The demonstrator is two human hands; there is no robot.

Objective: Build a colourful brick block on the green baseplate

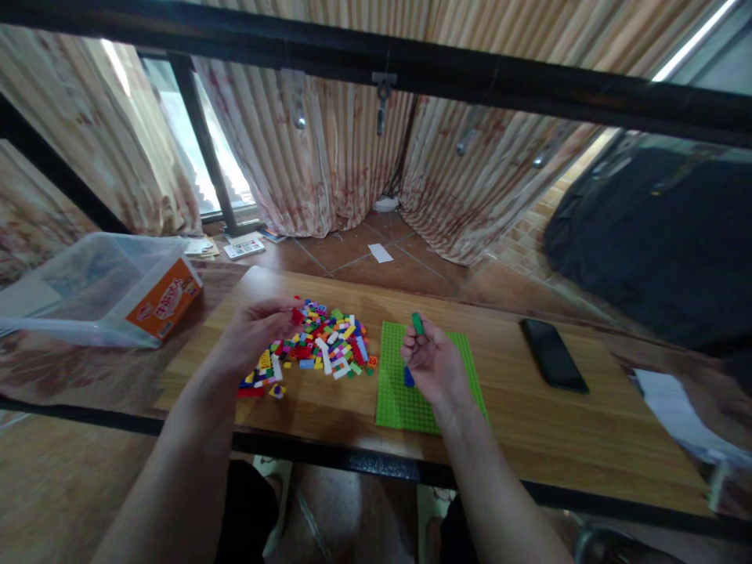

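Observation:
My right hand (433, 362) is held above a light green studded baseplate (391, 392), fingers curled round a dark green toy brick (417, 323) that sticks up from the fingertips. Beside that hand, a blue brick (409, 377) sits on the plate, partly covered by the fingers. Over the left side of a loose heap of coloured bricks (334, 345), my left hand (250, 333) is closed in a pinch. A red brick (297, 316) shows at its fingertips.
A black phone (553, 355) lies to the right on the wooden tabletop (611, 439). At the far left stands a clear plastic bin (111, 290) with an orange label. A dark bar (352, 51) crosses overhead, and curtains (329, 157) hang behind. White paper (681, 415) lies off the table's right end.

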